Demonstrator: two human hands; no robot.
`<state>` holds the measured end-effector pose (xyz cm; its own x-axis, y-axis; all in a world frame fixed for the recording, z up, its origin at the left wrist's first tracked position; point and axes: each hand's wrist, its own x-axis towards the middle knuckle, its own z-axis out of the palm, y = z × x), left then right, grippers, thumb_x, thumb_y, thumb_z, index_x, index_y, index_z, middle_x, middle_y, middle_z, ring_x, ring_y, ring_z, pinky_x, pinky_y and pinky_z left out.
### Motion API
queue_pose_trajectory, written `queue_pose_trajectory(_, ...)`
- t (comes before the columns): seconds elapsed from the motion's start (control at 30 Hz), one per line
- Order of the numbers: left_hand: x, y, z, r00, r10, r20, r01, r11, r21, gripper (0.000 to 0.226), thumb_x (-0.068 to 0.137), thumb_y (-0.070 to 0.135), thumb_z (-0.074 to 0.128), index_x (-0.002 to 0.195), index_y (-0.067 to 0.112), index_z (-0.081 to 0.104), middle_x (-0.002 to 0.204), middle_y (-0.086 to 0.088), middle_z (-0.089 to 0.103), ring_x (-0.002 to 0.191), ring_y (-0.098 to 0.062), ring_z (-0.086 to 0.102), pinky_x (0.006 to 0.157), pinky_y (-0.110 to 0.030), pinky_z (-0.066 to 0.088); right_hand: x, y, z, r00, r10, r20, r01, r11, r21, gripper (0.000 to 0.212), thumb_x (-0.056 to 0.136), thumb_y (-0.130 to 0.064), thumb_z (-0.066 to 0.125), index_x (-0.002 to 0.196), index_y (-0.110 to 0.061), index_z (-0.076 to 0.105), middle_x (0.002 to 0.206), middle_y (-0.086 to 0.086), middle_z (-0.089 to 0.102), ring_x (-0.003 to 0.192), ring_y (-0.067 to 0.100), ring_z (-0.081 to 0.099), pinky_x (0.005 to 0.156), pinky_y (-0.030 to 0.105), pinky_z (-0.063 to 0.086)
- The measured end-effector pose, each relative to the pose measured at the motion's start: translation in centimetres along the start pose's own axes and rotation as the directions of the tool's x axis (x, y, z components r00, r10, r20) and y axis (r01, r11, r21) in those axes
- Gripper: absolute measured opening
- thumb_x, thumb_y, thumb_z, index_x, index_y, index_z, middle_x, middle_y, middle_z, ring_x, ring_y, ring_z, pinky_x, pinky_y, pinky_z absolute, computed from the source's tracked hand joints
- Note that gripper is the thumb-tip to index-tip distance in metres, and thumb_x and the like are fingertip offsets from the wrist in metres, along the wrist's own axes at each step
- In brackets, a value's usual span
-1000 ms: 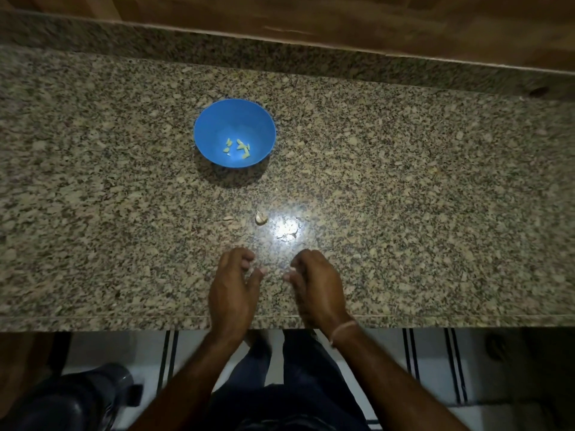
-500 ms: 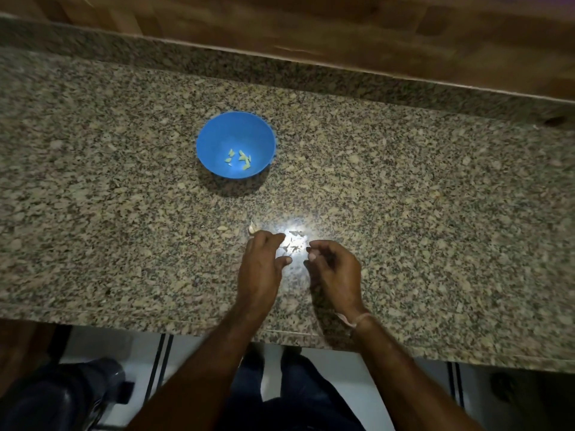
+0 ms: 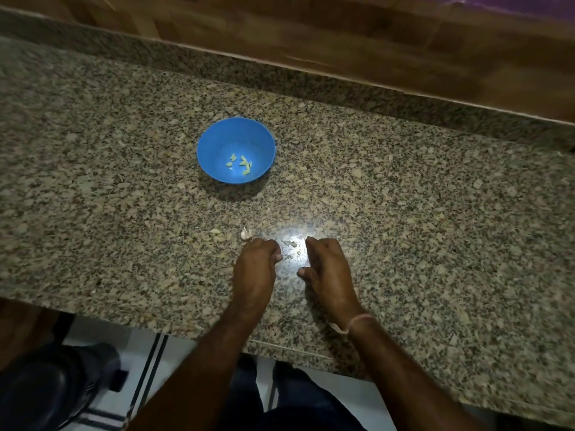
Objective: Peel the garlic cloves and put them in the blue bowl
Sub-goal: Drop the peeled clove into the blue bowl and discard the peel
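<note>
A blue bowl (image 3: pixel 217 141) stands on the granite counter (image 3: pixel 435 213) and holds several peeled garlic cloves (image 3: pixel 239 164). One unpeeled clove (image 3: pixel 245 234) lies on the counter, just beyond the knuckles of my left hand (image 3: pixel 256 269). That hand rests on the counter with its fingers curled under, and I see nothing in it. My right hand (image 3: pixel 326 269) rests beside it, loosely cupped, with the thumb apart from the fingers and nothing visible in its grasp. Small bits of garlic skin (image 3: pixel 289 243) lie between the two hands.
Another scrap of skin (image 3: pixel 215 231) lies left of the unpeeled clove. A raised granite ledge and a wooden wall (image 3: pixel 342 35) run along the back. The counter's front edge (image 3: pixel 280 345) crosses under my forearms. A dark object (image 3: pixel 56 387) sits on the floor at lower left.
Both hands have moved forward from the counter's front edge to the skin bits and the unpeeled clove. My left hand's fingers have curled under next to the clove.
</note>
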<state>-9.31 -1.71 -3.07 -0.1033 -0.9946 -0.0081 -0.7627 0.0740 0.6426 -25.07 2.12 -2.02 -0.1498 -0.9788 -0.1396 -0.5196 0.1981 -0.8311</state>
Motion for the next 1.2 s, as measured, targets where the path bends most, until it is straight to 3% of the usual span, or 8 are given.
queue_pose_trajectory(0.1,0.0,0.0,0.0,0.997,-0.07,-0.023,0.069,0.997,-0.043,0.027,0.091,-0.003,0.065,0.077,0.02,0.063,0.081,0.003,0.058,0.073,-0.013,0.055,0.061,-0.021,0.038,1.3,-0.6,1.4,0.988,-0.151,-0.029,0.143,0.972,-0.184,0.012,0.106,-0.03,0.06,0.096,-0.024,0.061,0.104,0.005,0.05,0.089,0.016,0.05,0.078,0.029,0.052)
queue_pose_trajectory(0.17,-0.4,-0.4,-0.4,0.99,-0.123,-0.074,0.111,0.983,-0.148,0.029,0.097,-0.001,0.061,0.079,0.021,0.064,0.08,0.004,0.063,0.073,-0.01,0.06,0.061,-0.021,0.045,1.8,-1.0,2.4,0.986,-0.163,0.029,0.165,0.981,-0.105,0.008,0.102,-0.021,0.063,0.1,-0.029,0.066,0.109,0.007,0.055,0.098,0.024,0.054,0.087,0.042,0.051)
queue_pose_trajectory(0.23,-1.1,-1.1,-1.0,0.979,-0.17,-0.111,0.143,0.966,-0.214,0.029,0.101,0.007,0.056,0.077,0.023,0.062,0.076,0.005,0.064,0.072,-0.014,0.064,0.059,-0.031,0.053,1.9,-1.1,3.3,0.973,-0.188,0.132,0.212,0.957,-0.2,0.031,0.096,0.002,0.062,0.123,-0.012,0.069,0.12,0.016,0.057,0.108,0.031,0.055,0.091,0.039,0.046)
queue_pose_trajectory(0.33,-2.2,-2.0,-2.2,0.968,-0.193,-0.16,0.148,0.955,-0.257,0.03,0.103,0.022,0.049,0.077,0.022,0.064,0.074,0.005,0.067,0.072,-0.016,0.067,0.063,-0.038,0.057,1.8,-1.6,2.9,0.977,-0.176,0.122,0.194,0.969,-0.156,0.026,0.099,0.003,0.06,0.121,-0.005,0.072,0.114,0.012,0.062,0.103,0.026,0.06,0.087,0.026,0.047)
queue_pose_trajectory(0.4,-2.8,-2.2,-2.7,0.956,-0.233,-0.176,0.179,0.944,-0.278,0.029,0.102,0.02,0.051,0.078,0.022,0.066,0.076,0.007,0.068,0.074,-0.012,0.066,0.063,-0.03,0.052,1.8,-1.0,2.0,0.979,-0.203,0.001,0.201,0.97,-0.135,0.018,0.103,-0.001,0.06,0.116,-0.007,0.071,0.107,0.007,0.059,0.098,0.023,0.061,0.081,0.022,0.054)
queue_pose_trajectory(0.57,-3.1,-2.4,-2.8,0.937,-0.315,-0.154,0.258,0.917,-0.305,0.026,0.093,-0.001,0.063,0.078,0.019,0.068,0.078,0.009,0.07,0.076,0.001,0.064,0.064,-0.013,0.046,1.4,0.1,1.8,0.96,-0.277,0.027,0.271,0.907,-0.322,0.018,0.105,-0.038,0.062,0.09,-0.028,0.057,0.098,-0.003,0.051,0.085,0.016,0.054,0.082,0.037,0.057)
queue_pose_trajectory(0.8,-3.4,-1.9,-3.5,0.924,-0.357,-0.139,0.286,0.884,-0.371,0.021,0.095,0.001,0.064,0.08,0.016,0.069,0.075,0.004,0.069,0.069,-0.004,0.062,0.056,-0.009,0.04,2.3,-1.6,4.9,0.944,-0.307,0.121,0.328,0.918,-0.223,0.022,0.097,-0.008,0.068,0.106,-0.027,0.072,0.105,-0.005,0.058,0.092,0.013,0.059,0.081,0.035,0.058)
queue_pose_trajectory(1.2,-3.5,-2.5,-3.3,0.925,-0.366,-0.104,0.31,0.883,-0.354,0.018,0.092,0.007,0.069,0.08,0.02,0.068,0.077,0.006,0.069,0.074,-0.012,0.064,0.063,-0.027,0.046,2.9,-2.3,6.3,0.934,-0.341,0.101,0.354,0.866,-0.353,0.019,0.092,-0.004,0.067,0.082,-0.018,0.06,0.085,-0.004,0.055,0.082,0.015,0.046,0.065,0.029,0.027)
